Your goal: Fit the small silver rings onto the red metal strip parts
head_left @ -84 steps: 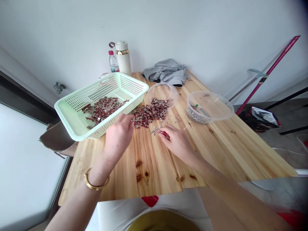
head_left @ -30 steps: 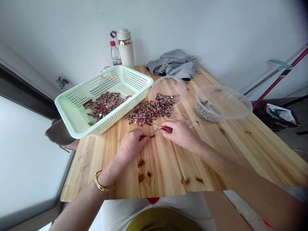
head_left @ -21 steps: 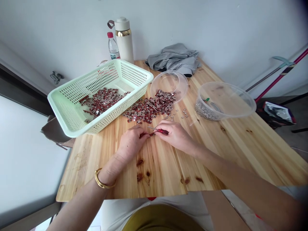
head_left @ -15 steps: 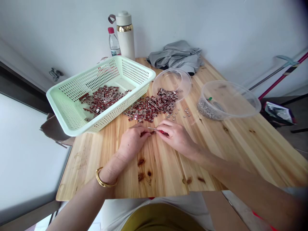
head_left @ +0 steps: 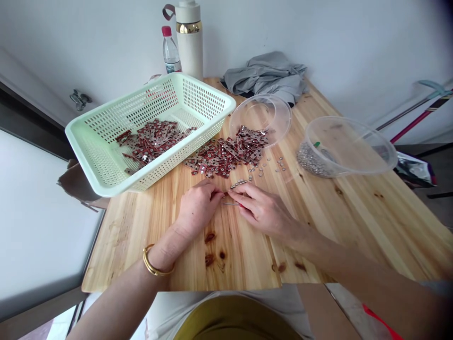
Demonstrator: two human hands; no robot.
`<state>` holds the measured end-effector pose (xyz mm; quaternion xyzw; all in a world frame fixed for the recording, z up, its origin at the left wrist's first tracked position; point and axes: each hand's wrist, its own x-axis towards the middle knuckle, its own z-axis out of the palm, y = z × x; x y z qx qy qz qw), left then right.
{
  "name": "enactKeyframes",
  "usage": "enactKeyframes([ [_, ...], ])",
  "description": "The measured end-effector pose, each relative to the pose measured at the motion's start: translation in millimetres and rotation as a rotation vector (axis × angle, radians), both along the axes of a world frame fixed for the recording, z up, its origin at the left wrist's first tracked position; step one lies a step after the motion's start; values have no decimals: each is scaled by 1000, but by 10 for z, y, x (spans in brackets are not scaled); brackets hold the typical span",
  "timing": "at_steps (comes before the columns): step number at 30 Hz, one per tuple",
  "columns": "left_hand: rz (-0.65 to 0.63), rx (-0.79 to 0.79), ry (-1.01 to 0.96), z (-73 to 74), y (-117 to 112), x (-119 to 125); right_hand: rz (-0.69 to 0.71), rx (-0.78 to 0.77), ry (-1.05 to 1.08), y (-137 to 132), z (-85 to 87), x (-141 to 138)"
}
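Note:
My left hand (head_left: 198, 204) rests on the wooden table, thumb and fingers pinched on a small reddish-brown strip (head_left: 227, 194) that is mostly hidden. My right hand (head_left: 264, 208) is closed around a small red-handled screwdriver (head_left: 231, 204), its thin metal shaft pointing left below the strip. The right index fingertip reaches to the strip's right end, close to the left thumb. Just beyond the fingers, a row of small round metal pieces (head_left: 239, 183) lies on the wood. Past these is a pile of reddish-brown strips (head_left: 226, 153) with metal dots.
A pale green basket (head_left: 79, 163) with more strips stands at left. On the right, a clear tub (head_left: 354, 166) contains many small metal pieces. A clear round lid (head_left: 281, 120), grey cloth (head_left: 265, 75), bottle (head_left: 171, 54) and white flask (head_left: 190, 47) are farther back.
My right hand's index finger has stretched toward the strip, and the screwdriver's shaft has dropped lower, nearer me. The left hand keeps its pinch. The view has shifted slightly.

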<state>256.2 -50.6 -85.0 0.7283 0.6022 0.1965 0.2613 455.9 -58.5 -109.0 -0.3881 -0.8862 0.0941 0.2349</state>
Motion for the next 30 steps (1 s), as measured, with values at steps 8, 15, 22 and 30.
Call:
enactKeyframes([
  [8, -19, 49, -11, -15, -25, -10, 68, -156, 34, 26, 156, 79],
  [15, -36, 65, -14, -15, -55, -14, -243, -28, 125, 359, 227, 237],
  [22, -66, 128, -23, -28, -59, -85, -204, -100, -88, 576, 217, 132],
  [30, -72, 82, -5, -43, -32, -90, -174, -88, -7, 503, 305, -47],
])
